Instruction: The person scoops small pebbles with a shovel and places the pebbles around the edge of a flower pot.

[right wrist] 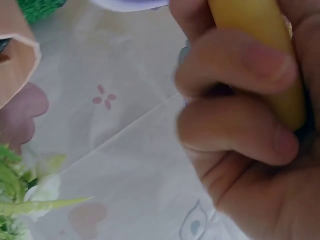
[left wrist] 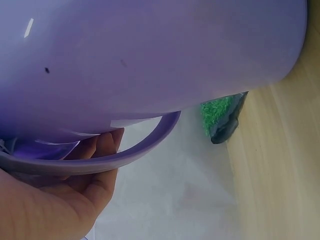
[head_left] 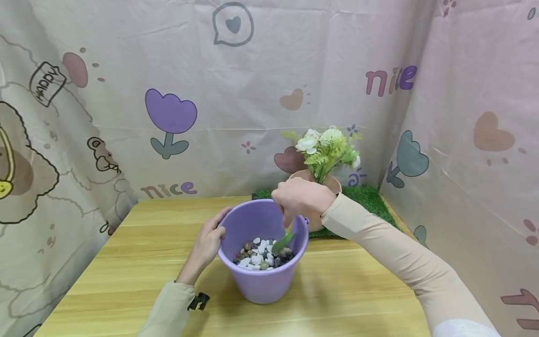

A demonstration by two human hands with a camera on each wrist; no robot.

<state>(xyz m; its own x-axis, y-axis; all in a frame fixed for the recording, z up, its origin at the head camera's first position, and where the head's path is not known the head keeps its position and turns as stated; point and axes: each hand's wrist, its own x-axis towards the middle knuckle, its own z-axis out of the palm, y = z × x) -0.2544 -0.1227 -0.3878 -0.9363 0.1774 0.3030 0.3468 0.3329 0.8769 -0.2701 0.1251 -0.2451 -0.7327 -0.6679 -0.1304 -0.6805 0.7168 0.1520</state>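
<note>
A purple bucket (head_left: 263, 286) stands on the wooden table with black, white and brown pebbles (head_left: 255, 260) in its bottom. My left hand (head_left: 209, 241) grips the bucket's left rim, and in the left wrist view its fingers (left wrist: 104, 187) curl by the purple bucket handle (left wrist: 145, 145). Over the bucket's right side, my right hand (head_left: 304, 194) holds a small toy shovel with its green blade (head_left: 283, 243) pointing down at the pebbles. The shovel's yellow handle (right wrist: 257, 30) lies inside the curled fingers in the right wrist view. Whether the blade's tip is among the pebbles I cannot tell.
Behind the right hand, a pinkish flowerpot (head_left: 315, 223) with white and green flowers (head_left: 328, 147) stands on a mat of artificial grass (head_left: 370, 201). Patterned cloth (head_left: 236, 93) hangs behind and beside the table (head_left: 139, 262).
</note>
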